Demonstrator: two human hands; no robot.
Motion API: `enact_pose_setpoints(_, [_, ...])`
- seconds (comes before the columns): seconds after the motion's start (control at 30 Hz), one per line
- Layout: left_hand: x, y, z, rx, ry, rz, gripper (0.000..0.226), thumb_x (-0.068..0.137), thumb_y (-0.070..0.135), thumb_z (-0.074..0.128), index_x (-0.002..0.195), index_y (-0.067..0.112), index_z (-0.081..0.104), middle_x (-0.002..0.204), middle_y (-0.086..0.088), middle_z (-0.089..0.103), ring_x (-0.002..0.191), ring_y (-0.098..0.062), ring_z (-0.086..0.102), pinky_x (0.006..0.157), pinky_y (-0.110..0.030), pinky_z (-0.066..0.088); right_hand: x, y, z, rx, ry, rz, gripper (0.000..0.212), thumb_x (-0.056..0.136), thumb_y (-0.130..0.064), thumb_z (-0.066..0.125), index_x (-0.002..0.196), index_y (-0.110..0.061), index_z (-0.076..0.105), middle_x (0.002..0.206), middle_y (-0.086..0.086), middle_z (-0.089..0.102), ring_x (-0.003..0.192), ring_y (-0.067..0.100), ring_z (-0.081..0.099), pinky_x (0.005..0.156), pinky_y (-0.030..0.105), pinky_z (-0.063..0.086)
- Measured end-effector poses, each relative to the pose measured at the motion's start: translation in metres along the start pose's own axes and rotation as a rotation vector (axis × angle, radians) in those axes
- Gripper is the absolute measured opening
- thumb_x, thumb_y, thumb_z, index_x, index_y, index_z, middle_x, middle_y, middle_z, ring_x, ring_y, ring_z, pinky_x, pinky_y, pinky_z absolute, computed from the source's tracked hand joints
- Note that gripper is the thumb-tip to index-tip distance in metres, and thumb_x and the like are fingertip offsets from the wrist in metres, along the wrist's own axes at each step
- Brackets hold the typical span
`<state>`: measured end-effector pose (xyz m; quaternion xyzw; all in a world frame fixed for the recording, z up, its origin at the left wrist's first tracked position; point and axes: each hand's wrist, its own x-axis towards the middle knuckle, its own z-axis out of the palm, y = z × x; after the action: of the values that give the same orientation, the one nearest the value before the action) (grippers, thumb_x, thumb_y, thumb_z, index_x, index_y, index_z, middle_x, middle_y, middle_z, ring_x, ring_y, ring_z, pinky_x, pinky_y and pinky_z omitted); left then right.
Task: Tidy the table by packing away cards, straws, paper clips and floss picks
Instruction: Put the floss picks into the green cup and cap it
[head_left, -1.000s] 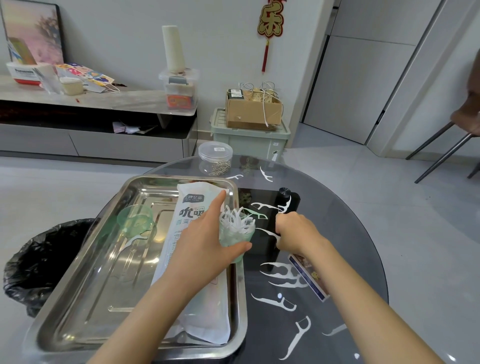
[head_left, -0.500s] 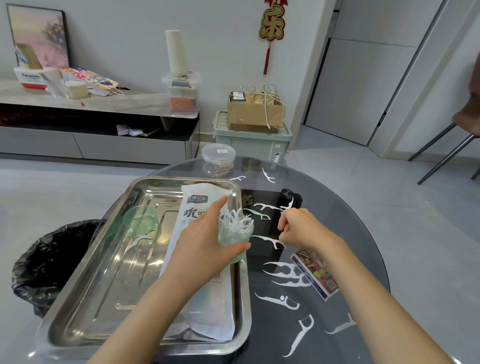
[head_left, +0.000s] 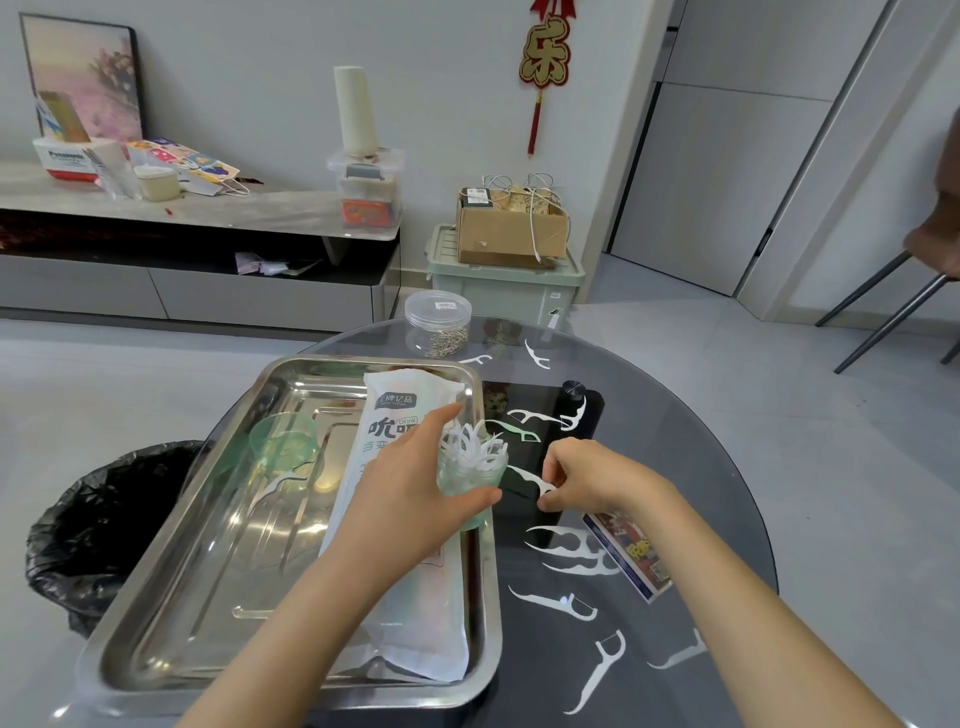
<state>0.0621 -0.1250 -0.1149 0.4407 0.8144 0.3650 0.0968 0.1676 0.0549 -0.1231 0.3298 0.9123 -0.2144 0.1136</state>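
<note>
A green cup (head_left: 470, 483) filled with floss picks (head_left: 472, 447) is held by the left grip (head_left: 410, 499), curled round its wall, at the right rim of the steel tray (head_left: 218, 571), in which a straw packet (head_left: 426, 623) and a green lid (head_left: 283, 441) are laid. A single floss pick (head_left: 527, 478) is pinched between thumb and fingertips of the right grip (head_left: 597, 478), just beside the cup and over the glass worktop (head_left: 701, 467). Loose floss picks (head_left: 556, 603) are scattered over the worktop near a card (head_left: 634, 556), and a clear jar (head_left: 439, 325) of paper clips is set at the far edge
</note>
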Motion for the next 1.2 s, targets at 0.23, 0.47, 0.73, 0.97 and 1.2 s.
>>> enact_pose_setpoints(0.23, [0.000, 0.003, -0.002, 0.006, 0.011, 0.012, 0.090, 0.072, 0.046, 0.077, 0.145, 0.034, 0.025, 0.133, 0.008, 0.053, 0.119, -0.014, 0.051, 0.091, -0.023, 0.038, -0.023, -0.023, -0.036, 0.599, 0.525, -0.238, 0.013, 0.083, -0.004, 0.066, 0.079, -0.016, 0.069, 0.068, 0.000, 0.069, 0.062, 0.008, 0.065, 0.065, 0.018, 0.052])
enact_pose_setpoints(0.47, [0.001, 0.008, 0.003, 0.009, -0.002, -0.003, 0.096, 0.069, 0.045, 0.078, 0.148, 0.027, 0.026, 0.128, 0.008, 0.056, 0.114, -0.012, 0.053, 0.088, -0.020, 0.039, -0.051, -0.050, -0.025, 0.225, 0.485, -0.501, 0.016, 0.087, -0.007, 0.063, 0.086, -0.019, 0.074, 0.079, -0.017, 0.068, 0.072, -0.007, 0.057, 0.073, 0.004, 0.039])
enact_pose_setpoints(0.73, [0.000, 0.014, 0.003, -0.028, 0.026, 0.007, 0.081, 0.068, 0.040, 0.079, 0.139, 0.029, 0.040, 0.096, 0.018, 0.056, 0.089, -0.004, 0.055, 0.077, -0.018, 0.044, -0.047, -0.060, -0.013, 0.351, 0.660, -0.536, 0.016, 0.079, -0.010, 0.074, 0.081, -0.020, 0.061, 0.071, -0.016, 0.060, 0.073, 0.002, 0.060, 0.068, 0.011, 0.047])
enact_pose_setpoints(0.97, [0.007, 0.018, 0.013, -0.115, 0.042, -0.024, 0.072, 0.074, 0.039, 0.076, 0.136, 0.028, 0.042, 0.095, 0.020, 0.054, 0.086, -0.002, 0.052, 0.070, -0.013, 0.041, -0.049, -0.055, -0.018, 0.413, 0.507, -0.477, 0.017, 0.087, -0.027, 0.067, 0.075, -0.018, 0.076, 0.063, -0.011, 0.063, 0.067, 0.007, 0.057, 0.064, 0.014, 0.043])
enact_pose_setpoints(1.2, [0.021, 0.020, 0.027, -0.129, 0.053, 0.068, 0.084, 0.079, 0.039, 0.071, 0.145, 0.047, 0.019, 0.106, 0.013, 0.053, 0.091, -0.007, 0.048, 0.075, -0.021, 0.035, -0.010, -0.003, -0.053, 0.780, 0.687, -0.252, 0.023, 0.095, -0.025, 0.054, 0.091, -0.017, 0.075, 0.089, -0.004, 0.074, 0.081, 0.009, 0.065, 0.075, 0.019, 0.050])
